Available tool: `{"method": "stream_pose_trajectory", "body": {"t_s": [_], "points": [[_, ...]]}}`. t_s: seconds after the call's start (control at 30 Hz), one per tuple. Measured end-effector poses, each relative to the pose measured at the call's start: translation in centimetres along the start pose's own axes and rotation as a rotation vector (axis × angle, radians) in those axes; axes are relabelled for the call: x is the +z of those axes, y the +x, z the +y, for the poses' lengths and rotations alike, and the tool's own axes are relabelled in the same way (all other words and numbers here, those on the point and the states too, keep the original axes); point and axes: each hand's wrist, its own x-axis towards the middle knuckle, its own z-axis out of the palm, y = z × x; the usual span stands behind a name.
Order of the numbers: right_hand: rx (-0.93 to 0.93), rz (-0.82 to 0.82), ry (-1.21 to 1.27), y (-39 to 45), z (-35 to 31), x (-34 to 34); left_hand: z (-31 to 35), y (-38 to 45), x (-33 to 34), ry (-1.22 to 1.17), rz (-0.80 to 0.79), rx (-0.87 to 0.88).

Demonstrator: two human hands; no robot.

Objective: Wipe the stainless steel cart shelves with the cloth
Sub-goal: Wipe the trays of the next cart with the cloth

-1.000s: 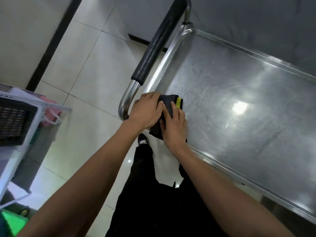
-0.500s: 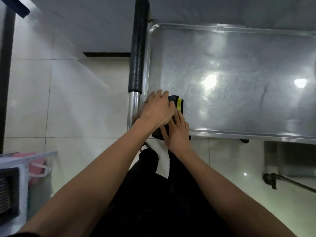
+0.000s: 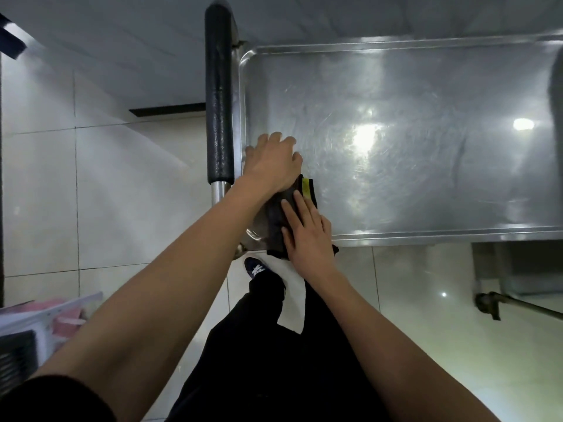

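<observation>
The dark cloth with its yellow tag lies folded at the near-left corner of the cart's top shelf, one end drooping over the front rim. The right hand presses it flat with straight fingers — an open grip, nothing pinched. The left hand rests just beyond it on the steel beside the black handle, fingers bent downward; whether they curl round any cloth cannot be told. The wipe looks barely begun. The next move probably calls for steady downward pressure and a sweep rightward across the shelf — lower shelves remain.
</observation>
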Motion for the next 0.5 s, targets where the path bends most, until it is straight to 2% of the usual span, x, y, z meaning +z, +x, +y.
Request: {"method": "stream_pose_trajectory", "body": {"t_s": [0.23,0.5], "points": [[-0.025,-0.032,-0.025,0.3,0.1,-0.1,-0.6,5.0,-2.1,0.089,-0.062,-0.064],[-0.015,-0.051,-0.032,0.7,0.1,-0.3,-1.0,6.1,-2.8,0.128,-0.089,-0.083]]}}
